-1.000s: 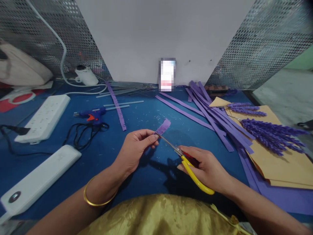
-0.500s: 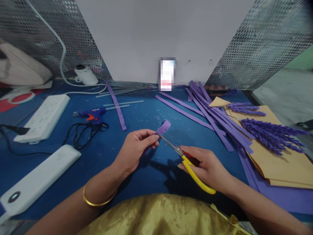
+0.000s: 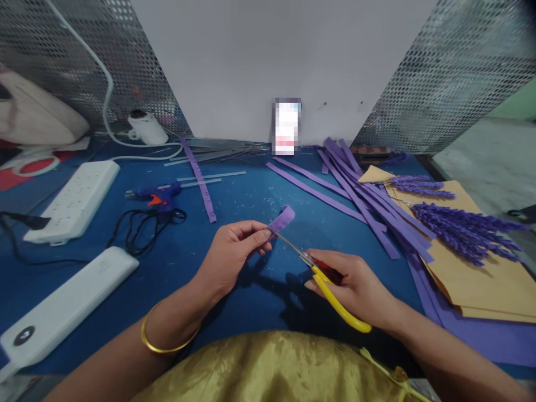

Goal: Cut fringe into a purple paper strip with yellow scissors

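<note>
Between thumb and fingers, my left hand (image 3: 245, 243) pinches a short purple paper strip (image 3: 283, 219) with fine cuts along it; its free end curls up and to the right. My right hand (image 3: 354, 285) grips scissors (image 3: 333, 298) with yellow and red handles. Their blades point up and left, and the tips meet the strip's edge right beside my left fingertips. Both hands are held above the blue table (image 3: 268, 301). The lower end of the strip is partly hidden by my left fingers.
Left are a blue glue gun (image 3: 157, 196), a fringed purple strip (image 3: 199, 181), a power strip (image 3: 77, 201) and a long white device (image 3: 69, 307). Right lie purple strips (image 3: 360, 192), purple flower stems (image 3: 464, 229) and tan paper (image 3: 494, 285). A phone (image 3: 286, 127) stands at the back.
The purple strip's curled end has shifted slightly to the right and shows more of its fringed side. Both hands and the scissors are almost where they were.
</note>
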`<state>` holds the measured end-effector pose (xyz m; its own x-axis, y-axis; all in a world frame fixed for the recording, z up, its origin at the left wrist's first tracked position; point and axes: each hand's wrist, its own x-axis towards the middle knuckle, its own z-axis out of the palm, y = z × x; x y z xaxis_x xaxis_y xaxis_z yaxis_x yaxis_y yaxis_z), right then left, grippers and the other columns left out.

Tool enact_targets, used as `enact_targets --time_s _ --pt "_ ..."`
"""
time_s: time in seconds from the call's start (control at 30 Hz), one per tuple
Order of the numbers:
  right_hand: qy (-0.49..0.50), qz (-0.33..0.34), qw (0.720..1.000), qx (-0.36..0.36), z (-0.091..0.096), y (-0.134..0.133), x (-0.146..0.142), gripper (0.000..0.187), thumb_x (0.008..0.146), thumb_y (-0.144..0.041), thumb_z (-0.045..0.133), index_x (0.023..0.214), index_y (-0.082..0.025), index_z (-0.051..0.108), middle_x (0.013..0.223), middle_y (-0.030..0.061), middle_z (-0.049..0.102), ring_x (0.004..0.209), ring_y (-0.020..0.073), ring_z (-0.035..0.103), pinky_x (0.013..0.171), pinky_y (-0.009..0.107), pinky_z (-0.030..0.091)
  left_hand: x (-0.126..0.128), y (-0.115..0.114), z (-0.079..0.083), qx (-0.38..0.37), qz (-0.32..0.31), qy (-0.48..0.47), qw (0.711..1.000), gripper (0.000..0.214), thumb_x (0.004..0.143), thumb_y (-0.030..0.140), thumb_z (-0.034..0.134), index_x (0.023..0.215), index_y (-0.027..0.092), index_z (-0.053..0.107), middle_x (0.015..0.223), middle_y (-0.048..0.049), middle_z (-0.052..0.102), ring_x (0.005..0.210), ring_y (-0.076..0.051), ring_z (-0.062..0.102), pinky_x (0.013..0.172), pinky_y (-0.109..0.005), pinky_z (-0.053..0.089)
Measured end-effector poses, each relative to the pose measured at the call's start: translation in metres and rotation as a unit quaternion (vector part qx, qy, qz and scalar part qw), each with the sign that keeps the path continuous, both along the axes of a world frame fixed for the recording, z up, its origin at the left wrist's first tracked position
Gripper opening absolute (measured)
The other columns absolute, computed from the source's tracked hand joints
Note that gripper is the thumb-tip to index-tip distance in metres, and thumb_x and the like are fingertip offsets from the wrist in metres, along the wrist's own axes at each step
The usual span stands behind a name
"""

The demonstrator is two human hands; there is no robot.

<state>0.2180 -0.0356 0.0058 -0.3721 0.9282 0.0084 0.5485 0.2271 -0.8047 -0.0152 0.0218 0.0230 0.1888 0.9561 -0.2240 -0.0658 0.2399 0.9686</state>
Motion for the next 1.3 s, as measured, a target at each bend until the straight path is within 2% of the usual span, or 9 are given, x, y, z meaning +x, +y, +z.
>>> enact_targets --time_s 0.27,0.4,0.5,0.57,0.83,1.0,1.17,1.3 --pt "-0.01 0.004 1.0 0.002 0.0003 0.0001 -0.0003 0.022 0.091 -0.04 0.065 0.094 -0.018 0.068 0.084 0.0038 0.067 0.07 0.0152 0.055 0.066 0.025 0.046 0.0003 0.0003 0.0017 -0.021 0.007 -0.018 1.0 0.012 0.072 0.028 0.078 0.068 0.017 0.075 0.061 0.001 0.065 0.057 -0.008 0.053 0.057 -0.019 0.04" --pt "0.007 0.002 1.0 -0.023 -0.0007 0.0003 -0.0009 0.026 0.091 -0.043 0.064 0.094 -0.017 0.069 0.086 0.0046 0.067 0.069 0.0148 0.054 0.065 0.026 0.047 -0.0003 0.0023 0.0019 -0.091 -0.001 -0.069 0.993 0.014 0.068 0.026 0.082 0.066 0.016 0.074 0.059 0.0001 0.064 0.054 -0.007 0.052 0.053 -0.017 0.038" --pt "0.025 0.006 0.998 -0.053 -0.0009 0.0011 -0.0008 0.026 0.091 -0.042 0.064 0.089 -0.017 0.069 0.08 0.0021 0.064 0.065 0.0133 0.05 0.06 0.024 0.044 -0.0008 0.0042 0.0018 -0.154 -0.014 -0.119 0.981 0.014 0.064 0.023 0.084 0.065 0.014 0.073 0.057 0.0001 0.062 0.052 -0.005 0.051 0.052 -0.015 0.04" --pt "0.042 0.009 0.997 -0.07 -0.0015 0.0019 -0.0004 0.025 0.09 -0.041 0.065 0.087 -0.017 0.069 0.076 0.0003 0.061 0.064 0.0126 0.047 0.058 0.023 0.042 -0.0004 0.0045 0.0016 -0.169 -0.016 -0.137 0.976 0.014 0.062 0.021 0.085 0.065 0.013 0.073 0.058 0.0004 0.062 0.052 -0.005 0.051 0.053 -0.014 0.042" --pt "0.047 -0.005 0.997 -0.065 -0.0068 0.0019 0.0009 0.024 0.09 -0.04 0.065 0.087 -0.017 0.069 0.077 -0.0002 0.06 0.065 0.0125 0.048 0.06 0.023 0.043 0.0015 0.0012 -0.0006 -0.096 -0.001 -0.083 0.992 0.016 0.068 0.027 0.085 0.071 0.015 0.074 0.064 -0.0003 0.067 0.057 -0.007 0.056 0.055 -0.016 0.042" --pt "0.035 -0.012 0.998 -0.045 -0.0079 0.0007 0.0004 0.028 0.09 -0.04 0.066 0.105 -0.017 0.071 0.079 0.0007 0.064 0.066 0.0135 0.053 0.06 0.024 0.046 -0.0002 0.0011 -0.002 -0.057 0.006 -0.036 0.998 0.013 0.072 0.028 0.082 0.073 0.016 0.076 0.064 0.0001 0.069 0.058 -0.008 0.056 0.057 -0.017 0.041" --pt "-0.004 -0.024 1.0 -0.002 -0.0023 0.0011 -0.0006 0.034 0.086 -0.043 0.071 0.112 -0.02 0.07 0.093 0.0056 0.07 0.077 0.0187 0.062 0.072 0.029 0.052 0.0006 0.001 -0.0004 -0.038 0.026 -0.032 0.998 0.012 0.069 0.027 0.082 0.072 0.016 0.077 0.063 -0.0002 0.068 0.059 -0.009 0.056 0.061 -0.02 0.043" --pt "-0.046 -0.026 0.998 0.029 0.0002 0.0009 -0.0005 0.04 0.086 -0.043 0.07 0.12 -0.022 0.068 0.088 0.0052 0.069 0.073 0.0187 0.062 0.069 0.03 0.051 0.002 0.0011 0.0001 -0.035 0.032 -0.033 0.998 0.013 0.068 0.028 0.082 0.072 0.016 0.077 0.063 -0.0005 0.068 0.058 -0.01 0.056 0.06 -0.021 0.043"
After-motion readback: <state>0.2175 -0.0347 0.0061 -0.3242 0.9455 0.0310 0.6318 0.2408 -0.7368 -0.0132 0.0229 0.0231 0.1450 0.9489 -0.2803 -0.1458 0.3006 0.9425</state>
